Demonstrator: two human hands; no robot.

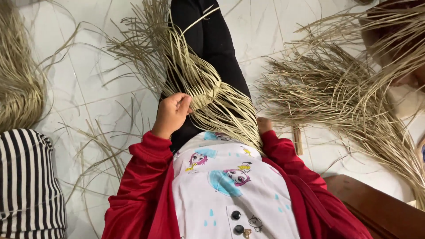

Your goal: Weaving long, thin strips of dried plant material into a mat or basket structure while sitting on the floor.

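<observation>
Red sleeves and a white cartoon shirt fill the bottom. Up from them, the left hand curls shut, pinching thin, dry, tan straw strips at a small woven band just beside its fingers. Long strips hide most of the right hand; its grip cannot be told.
</observation>
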